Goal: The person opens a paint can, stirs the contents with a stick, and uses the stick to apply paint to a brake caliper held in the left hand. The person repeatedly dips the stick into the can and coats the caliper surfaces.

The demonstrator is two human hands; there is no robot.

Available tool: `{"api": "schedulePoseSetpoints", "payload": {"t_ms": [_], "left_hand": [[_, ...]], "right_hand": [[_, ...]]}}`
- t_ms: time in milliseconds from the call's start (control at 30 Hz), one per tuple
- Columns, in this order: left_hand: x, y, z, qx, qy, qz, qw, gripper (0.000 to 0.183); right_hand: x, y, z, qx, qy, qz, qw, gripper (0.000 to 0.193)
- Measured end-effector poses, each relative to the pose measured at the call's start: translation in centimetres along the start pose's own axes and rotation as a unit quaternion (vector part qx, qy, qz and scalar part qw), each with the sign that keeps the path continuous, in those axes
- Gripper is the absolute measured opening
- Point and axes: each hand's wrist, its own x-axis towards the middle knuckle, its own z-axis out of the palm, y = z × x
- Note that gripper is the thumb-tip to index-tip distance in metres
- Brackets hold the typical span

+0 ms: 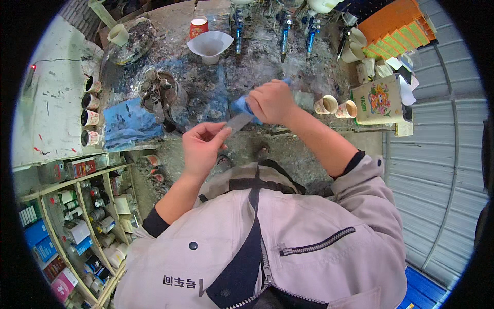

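Note:
My left hand (202, 148) pinches the near end of a translucent flat strip (239, 122) between thumb and fingers. The strip slants up to the right, in front of the stained workbench. Around its far part my right hand (272, 102) is closed on a blue cloth (240, 105), whose edges stick out on both sides of the fist. How the cloth lies against the strip inside the fist is hidden. Beyond my hands stands a paper cup with a cone-shaped white filter (210, 45) in it, beside a red cup (198, 27).
Blue-handled spray guns (284, 36) hang at the back. Two used paper cups (346, 109) stand at right by a square tin (378, 101). A dirty can (174, 95) and a blue sheet (128, 121) lie left; several cups line the edge. Shelves (77, 221) hold bottles.

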Motion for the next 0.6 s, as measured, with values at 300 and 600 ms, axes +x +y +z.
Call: {"api": "schedulePoseSetpoints", "payload": {"t_ms": [300, 600], "left_hand": [[-0.7, 1.7, 1.8, -0.005, 0.015, -0.001, 1.000, 0.012], [-2.3, 2.9, 6.7, 0.010, 0.081, 0.008, 0.997, 0.015]], "right_hand": [[-1.6, -2.4, 0.4, 0.079, 0.053, -0.016, 0.995, 0.025], [-3.2, 6.0, 0.8, 0.233, 0.106, 0.106, 0.961, 0.047]]}}
